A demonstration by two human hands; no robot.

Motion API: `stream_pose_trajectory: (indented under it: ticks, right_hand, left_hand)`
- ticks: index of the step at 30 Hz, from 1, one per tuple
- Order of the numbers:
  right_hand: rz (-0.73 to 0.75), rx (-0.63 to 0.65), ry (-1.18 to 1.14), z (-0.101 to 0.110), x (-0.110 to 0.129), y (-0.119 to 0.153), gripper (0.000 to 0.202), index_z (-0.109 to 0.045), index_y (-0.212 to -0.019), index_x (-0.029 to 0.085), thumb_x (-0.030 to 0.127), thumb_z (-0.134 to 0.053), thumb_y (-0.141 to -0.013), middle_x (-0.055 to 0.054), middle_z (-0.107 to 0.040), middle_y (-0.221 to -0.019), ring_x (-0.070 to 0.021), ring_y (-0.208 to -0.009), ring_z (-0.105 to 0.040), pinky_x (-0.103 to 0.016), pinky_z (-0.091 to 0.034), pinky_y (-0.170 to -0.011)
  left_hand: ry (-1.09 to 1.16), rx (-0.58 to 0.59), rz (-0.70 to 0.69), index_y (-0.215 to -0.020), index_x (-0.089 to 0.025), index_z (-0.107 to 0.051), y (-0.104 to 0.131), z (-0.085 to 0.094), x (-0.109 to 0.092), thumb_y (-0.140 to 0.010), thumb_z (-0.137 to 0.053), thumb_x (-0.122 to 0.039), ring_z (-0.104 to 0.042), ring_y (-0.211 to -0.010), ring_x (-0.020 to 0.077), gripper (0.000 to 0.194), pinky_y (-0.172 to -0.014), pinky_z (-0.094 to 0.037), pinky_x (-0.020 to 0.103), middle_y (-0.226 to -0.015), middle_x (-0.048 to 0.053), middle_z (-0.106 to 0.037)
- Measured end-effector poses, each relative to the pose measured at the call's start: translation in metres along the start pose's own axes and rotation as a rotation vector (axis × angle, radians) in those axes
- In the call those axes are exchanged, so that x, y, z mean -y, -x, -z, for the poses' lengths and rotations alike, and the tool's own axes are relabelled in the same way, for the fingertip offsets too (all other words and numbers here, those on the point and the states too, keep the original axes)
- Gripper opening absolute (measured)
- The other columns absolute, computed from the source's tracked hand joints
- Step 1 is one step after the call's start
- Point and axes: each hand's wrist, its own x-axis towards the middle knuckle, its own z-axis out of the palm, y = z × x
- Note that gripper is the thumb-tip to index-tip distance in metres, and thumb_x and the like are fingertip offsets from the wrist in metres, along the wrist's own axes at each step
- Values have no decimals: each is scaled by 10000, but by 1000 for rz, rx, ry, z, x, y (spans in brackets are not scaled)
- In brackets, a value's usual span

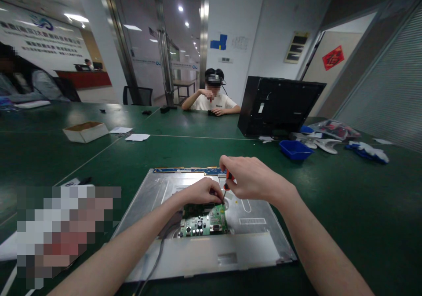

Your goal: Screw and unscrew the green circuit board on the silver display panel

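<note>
A seated person in a pale sleeve [46, 85] occupied the far left of a green table [359, 208], with an open carton [89, 135] and loose paper [137, 137] on the tabletop to the right and a blurred-out object [66, 225] at near left. A grey cable [160, 254] ran from the near edge toward a green circuit board [207, 225], which lay on the middle of a flat silver panel [257, 248] directly in front of the worker. A blue strip [180, 170] lined the panel's far edge. The worker's left hand [206, 191] bent over the board's far side, its fingers curled toward the far right corner; whether the tips pinched anything could not be told. Across the table, a co-worker [227, 104] in a white shirt and headgear sat with one hand raised. The right hand's [255, 177] fingers were clamped on an orange-and-black screwdriver [227, 183], its shaft slanting down to that same corner, beside the left fingertips. Farther right stood a black screen housing [283, 104], then a blue tray [296, 156], white parts [325, 145], a plastic bag [341, 129] and blue-and-white gloves [369, 151].
</note>
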Motion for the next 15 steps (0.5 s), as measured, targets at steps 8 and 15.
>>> stream_pose_trajectory:
  ticks: [8,15]
  right_hand:
    - [-81,-32,88,-4,1,-7,231,-525,-970,209,401,-512,-843,-36,-653,-755,-193,-658,-598,-278,-228,-497]
    - [24,-23,-50,-1,1,-2,209,-489,-989,215,254,-521,-786,-19,-659,-866,-166,-722,-594,-271,-259,-516]
  left_hand:
    - [6,17,18,-824,-147,-742,0,0,-2,-736,-640,-144,-601,-672,136,135,-627,-429,196,-745,21,-696]
    - [0,-3,-9,-814,-151,-740,-1,0,0,-726,-651,-143,-585,-640,125,125,-602,-421,192,-714,6,-686]
